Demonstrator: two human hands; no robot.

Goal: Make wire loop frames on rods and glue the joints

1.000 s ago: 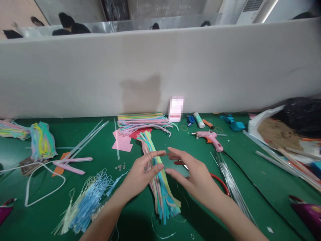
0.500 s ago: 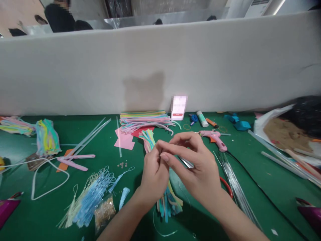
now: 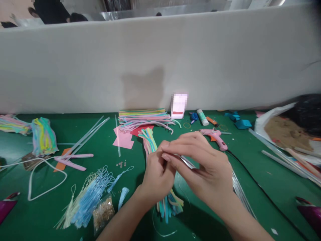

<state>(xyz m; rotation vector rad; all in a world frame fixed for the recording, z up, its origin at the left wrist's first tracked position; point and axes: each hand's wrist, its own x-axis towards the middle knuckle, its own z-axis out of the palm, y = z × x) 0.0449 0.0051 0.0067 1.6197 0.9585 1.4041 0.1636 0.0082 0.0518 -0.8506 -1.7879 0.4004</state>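
Note:
My left hand (image 3: 159, 170) and my right hand (image 3: 205, 167) meet at the fingertips in the middle of the view. Both are closed in a pinch, and whatever lies between the fingers is hidden or too small to name. Beneath them a bundle of pastel fuzzy stems (image 3: 149, 140) lies on the green table, its lower ends fanning out below my left wrist. A metal blade (image 3: 187, 162) shows partly under my right hand. Thin clear line (image 3: 164, 235) curls on the table near the bundle's lower ends.
More fuzzy stems (image 3: 144, 117) lie by the white partition, beside a propped phone (image 3: 178, 108). Right are a pink glue gun (image 3: 216, 135) and its cord. At left lie blue tassels (image 3: 89, 197), a bag of small gold pieces (image 3: 103, 212) and a pink-handled curling iron-like tool (image 3: 75, 160).
My right hand has turned and shifted slightly right, its fingers now closer together over my left fingertips. A red handle seen earlier beside it is now covered. The view has tilted slightly.

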